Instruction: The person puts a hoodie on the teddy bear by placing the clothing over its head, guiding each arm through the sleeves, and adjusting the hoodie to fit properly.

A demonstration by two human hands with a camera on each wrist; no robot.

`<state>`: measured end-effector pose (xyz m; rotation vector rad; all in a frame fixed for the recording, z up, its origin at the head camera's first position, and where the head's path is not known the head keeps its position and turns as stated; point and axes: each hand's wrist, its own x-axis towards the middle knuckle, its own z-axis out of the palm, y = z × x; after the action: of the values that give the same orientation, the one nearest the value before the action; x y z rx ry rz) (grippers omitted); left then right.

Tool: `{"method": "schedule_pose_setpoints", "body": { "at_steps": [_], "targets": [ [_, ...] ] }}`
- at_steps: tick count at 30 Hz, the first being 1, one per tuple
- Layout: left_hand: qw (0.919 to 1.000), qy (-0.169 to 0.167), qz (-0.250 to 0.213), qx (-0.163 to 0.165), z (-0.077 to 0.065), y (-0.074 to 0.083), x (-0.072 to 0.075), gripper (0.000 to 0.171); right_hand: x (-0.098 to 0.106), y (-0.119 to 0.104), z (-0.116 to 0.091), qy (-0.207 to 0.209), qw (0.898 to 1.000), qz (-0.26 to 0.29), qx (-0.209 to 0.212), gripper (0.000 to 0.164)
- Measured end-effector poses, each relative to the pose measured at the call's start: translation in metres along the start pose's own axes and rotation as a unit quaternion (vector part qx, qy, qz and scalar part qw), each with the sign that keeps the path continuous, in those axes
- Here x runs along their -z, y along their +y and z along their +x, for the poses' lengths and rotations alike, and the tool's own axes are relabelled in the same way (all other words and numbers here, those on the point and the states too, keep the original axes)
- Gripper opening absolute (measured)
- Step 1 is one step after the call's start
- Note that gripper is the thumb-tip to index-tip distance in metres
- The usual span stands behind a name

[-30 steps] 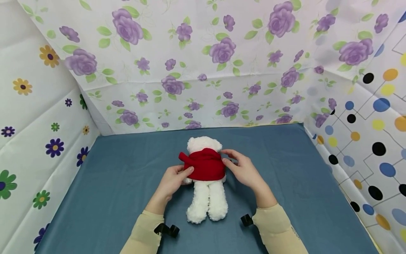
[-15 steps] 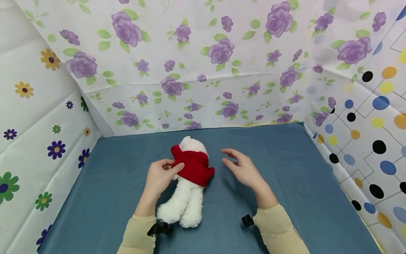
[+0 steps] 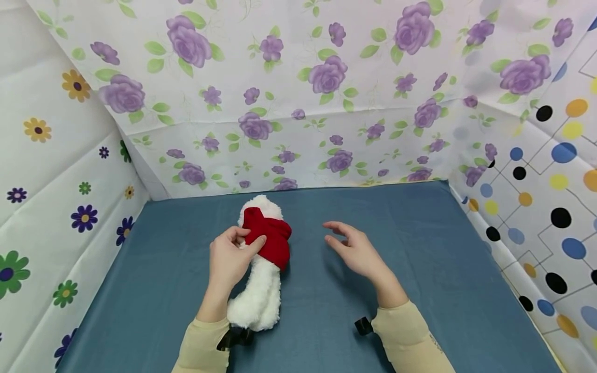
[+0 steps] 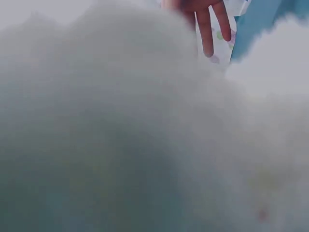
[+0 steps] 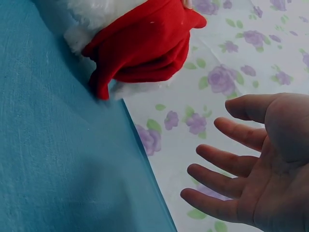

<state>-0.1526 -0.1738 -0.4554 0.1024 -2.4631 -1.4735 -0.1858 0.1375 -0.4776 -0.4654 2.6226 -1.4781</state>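
A white plush teddy bear (image 3: 258, 298) wears a red hooded top (image 3: 275, 241). In the head view it stands tilted and turned on its side, over the blue cloth. My left hand (image 3: 228, 259) grips the bear at the side of the top, thumb in front; the other fingertips are partly hidden. Blurred white fur (image 4: 120, 96) fills most of the left wrist view, with a few fingers at its top edge. Apart from the bear, to its right, my right hand (image 3: 356, 248) holds nothing. Its fingers are spread and relaxed in the right wrist view, below the red top (image 5: 149, 43).
A blue cloth (image 3: 326, 311) covers the table. Behind it hangs a white sheet with purple roses (image 3: 326, 75). A flower-print sheet (image 3: 84, 217) borders the left side and a dotted sheet (image 3: 559, 217) the right. Each sleeve carries a black wrist mount.
The bear has moved left and turned from showing its back squarely to a side-on tilt, carried by my left hand. The right hand let it go and stayed in place.
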Motion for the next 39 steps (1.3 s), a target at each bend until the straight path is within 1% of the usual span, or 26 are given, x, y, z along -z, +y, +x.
{"method": "schedule_pose_setpoints", "body": {
  "at_steps": [3,5,6,8,10,11,12,13,15,19,22,24,26,28,30,32,34,35,37,39],
  "targets": [
    [0.9996,0.015,0.014,-0.022,-0.001,0.0,-0.003,0.032,-0.003,0.0,0.0,-0.004,1.0,-0.007,-0.001,0.043],
    [0.9992,0.006,0.016,-0.036,-0.002,0.0,-0.007,0.034,-0.004,0.0,0.0,-0.009,1.0,-0.009,0.0,0.043],
    [0.9989,-0.007,0.012,-0.044,-0.002,-0.001,-0.009,0.035,-0.005,-0.001,0.001,-0.012,1.0,-0.01,0.0,0.044],
    [0.9965,-0.054,-0.008,-0.062,-0.001,-0.002,-0.013,0.037,-0.007,0.0,0.001,-0.02,1.0,-0.01,0.0,0.045],
    [0.9903,-0.11,-0.028,-0.08,-0.001,-0.002,-0.017,0.039,-0.006,0.001,0.001,-0.029,1.0,-0.009,-0.005,0.047],
    [0.9868,-0.132,-0.039,-0.085,-0.001,-0.003,-0.018,0.039,-0.005,0.001,0.0,-0.032,0.999,-0.009,-0.012,0.048],
    [0.9836,-0.149,-0.049,-0.089,-0.002,-0.003,-0.02,0.038,-0.003,0.002,0.0,-0.033,0.999,-0.011,-0.022,0.05],
    [0.9816,-0.159,-0.054,-0.09,-0.002,-0.003,-0.021,0.037,-0.001,0.003,-0.001,-0.033,0.999,-0.011,-0.036,0.053],
    [0.9815,-0.162,-0.049,-0.089,-0.002,-0.005,-0.024,0.034,0.004,0.003,-0.002,-0.029,0.997,-0.014,-0.072,0.06],
    [0.9852,-0.15,-0.027,-0.078,-0.001,-0.01,-0.029,0.025,0.016,0.004,-0.004,-0.029,0.989,-0.04,-0.137,0.071],
    [0.986,-0.146,-0.019,-0.078,-0.002,-0.013,-0.034,0.022,0.022,0.005,-0.005,-0.032,0.985,-0.063,-0.156,0.071],
    [0.9866,-0.142,-0.016,-0.079,-0.002,-0.015,-0.036,0.023,0.024,0.004,-0.005,-0.03,0.984,-0.068,-0.159,0.064],
    [0.9867,-0.143,-0.019,-0.074,-0.002,-0.016,-0.038,0.026,0.025,0.003,-0.006,-0.028,0.985,-0.067,-0.157,0.054],
    [0.9862,-0.15,-0.023,-0.065,-0.001,-0.018,-0.04,0.028,0.025,0.003,-0.007,-0.038,0.986,-0.065,-0.147,0.046],
    [0.9852,-0.16,-0.028,-0.054,-0.001,-0.019,-0.042,0.029,0.024,0.003,-0.007,-0.065,0.987,-0.065,-0.128,0.041],
    [0.984,-0.168,-0.028,-0.051,-0.001,-0.019,-0.042,0.026,0.023,0.004,-0.007,-0.091,0.988,-0.065,-0.108,0.04],
    [0.9836,-0.17,-0.021,-0.058,-0.001,-0.019,-0.042,0.024,0.023,0.004,-0.008,-0.118,0.987,-0.063,-0.083,0.045],
    [0.9834,-0.168,-0.016,-0.067,-0.001,-0.019,-0.041,0.024,0.022,0.005,-0.008,-0.127,0.987,-0.061,-0.07,0.048],
    [0.9827,-0.163,0.008,-0.087,-0.002,-0.018,-0.041,0.029,0.022,0.005,-0.008,-0.134,0.988,-0.051,-0.048,0.052],
    [0.9801,-0.163,0.028,-0.11,-0.002,-0.016,-0.041,0.038,0.02,0.006,-0.008,-0.145,0.988,-0.04,-0.023,0.056]
  ]
}}
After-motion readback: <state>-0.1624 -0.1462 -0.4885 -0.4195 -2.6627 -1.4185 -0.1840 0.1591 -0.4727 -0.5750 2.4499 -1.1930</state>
